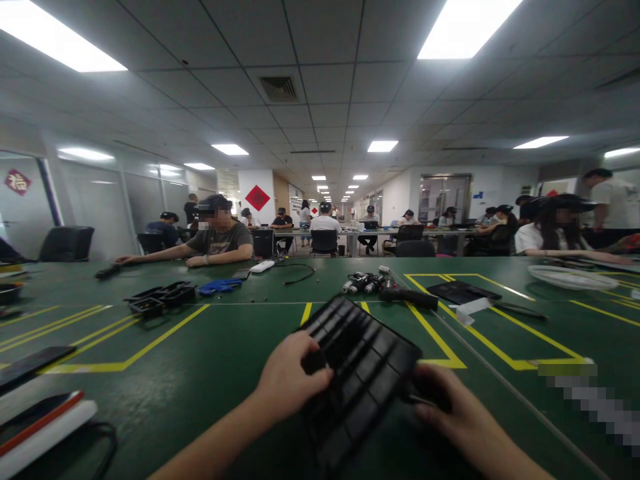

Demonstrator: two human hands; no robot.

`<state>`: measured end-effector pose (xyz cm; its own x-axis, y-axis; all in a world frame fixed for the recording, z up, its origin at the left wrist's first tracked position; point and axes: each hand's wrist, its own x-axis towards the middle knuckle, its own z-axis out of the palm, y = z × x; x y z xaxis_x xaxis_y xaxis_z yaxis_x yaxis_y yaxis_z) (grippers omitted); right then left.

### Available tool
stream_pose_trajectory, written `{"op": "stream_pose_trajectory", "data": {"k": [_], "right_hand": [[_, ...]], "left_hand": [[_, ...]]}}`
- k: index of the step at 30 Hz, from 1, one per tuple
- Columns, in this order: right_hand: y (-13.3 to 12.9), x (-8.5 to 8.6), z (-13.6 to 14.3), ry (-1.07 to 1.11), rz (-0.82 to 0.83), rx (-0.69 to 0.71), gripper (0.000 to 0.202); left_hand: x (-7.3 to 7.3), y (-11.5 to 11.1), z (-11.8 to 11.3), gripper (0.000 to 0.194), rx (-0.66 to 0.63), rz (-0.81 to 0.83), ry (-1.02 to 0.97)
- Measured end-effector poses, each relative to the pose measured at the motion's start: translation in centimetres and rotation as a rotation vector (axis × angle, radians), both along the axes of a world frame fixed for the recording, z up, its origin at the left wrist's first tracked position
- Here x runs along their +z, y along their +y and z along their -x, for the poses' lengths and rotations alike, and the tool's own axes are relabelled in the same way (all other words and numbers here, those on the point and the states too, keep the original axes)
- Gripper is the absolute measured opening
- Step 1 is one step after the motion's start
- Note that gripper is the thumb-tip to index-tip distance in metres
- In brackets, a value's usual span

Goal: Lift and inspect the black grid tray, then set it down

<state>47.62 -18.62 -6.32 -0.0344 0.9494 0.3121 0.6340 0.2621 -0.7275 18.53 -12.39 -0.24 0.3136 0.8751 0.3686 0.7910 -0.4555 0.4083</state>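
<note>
Both hands, left hand (287, 380) and right hand (457, 417), grip a black compartment tray (363, 373) over the green table (200, 360).

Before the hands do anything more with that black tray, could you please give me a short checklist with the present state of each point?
1. Left hand on the black tray: ok, fingers lie over its left edge.
2. Right hand on the tray: ok, it grips the right edge, though the fingertips are hidden.
3. Tray off the green table: cannot tell; it is tilted, and its near end is hidden.
4. Tray compartments empty: cannot tell, too dark and blurred.
5. Room ahead of the tray: ok, the black tool and small cylinders lie farther back, apart from it.
6. Person opposite: ok, hands rest on the far side.
</note>
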Motion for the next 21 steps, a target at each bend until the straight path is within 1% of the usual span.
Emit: {"op": "stream_pose_trajectory", "data": {"k": [2,3,4,6,7,8,10,13,16,19,21], "right_hand": [[1.1,0.4,-2.3,-0.083,0.032,-0.175,0.043],[1.6,0.4,-3.6,-0.139,0.014,-0.260,0.044],[2.0,0.4,-4.9,-0.173,0.010,-0.332,0.046],[2.6,0.0,-7.1,-0.214,0.038,-0.427,0.049],[2.8,-0.3,-7.9,-0.239,0.054,-0.448,0.050],[3.0,-0.7,-8.4,-0.266,0.077,-0.460,0.049],[3.3,-1.4,-8.8,-0.327,0.113,-0.466,0.047],[3.4,-2.0,-8.6,-0.399,0.133,-0.468,0.047],[3.3,-2.0,-8.2,-0.450,0.097,-0.494,0.052],[3.3,-1.6,-8.0,-0.487,0.076,-0.535,0.058],[3.3,-1.4,-7.9,-0.493,0.073,-0.545,0.059]], "left_hand": [[1.2,2.9,3.4,0.030,0.226,-0.010,0.075],[1.7,4.4,5.3,0.035,0.358,0.019,0.111],[2.1,5.8,7.3,0.039,0.498,0.092,0.156],[2.4,8.0,10.9,0.046,0.635,0.166,0.190],[2.3,8.7,12.4,0.049,0.687,0.195,0.202],[2.2,9.1,13.7,0.050,0.723,0.213,0.208],[1.6,9.6,15.6,0.050,0.778,0.240,0.218],[0.7,9.7,17.1,0.046,0.812,0.261,0.240],[0.6,9.8,17.5,0.048,0.805,0.234,0.282],[0.8,9.7,16.5,0.049,0.753,0.117,0.339],[0.5,9.2,15.0,0.044,0.672,0.018,0.370]]}}
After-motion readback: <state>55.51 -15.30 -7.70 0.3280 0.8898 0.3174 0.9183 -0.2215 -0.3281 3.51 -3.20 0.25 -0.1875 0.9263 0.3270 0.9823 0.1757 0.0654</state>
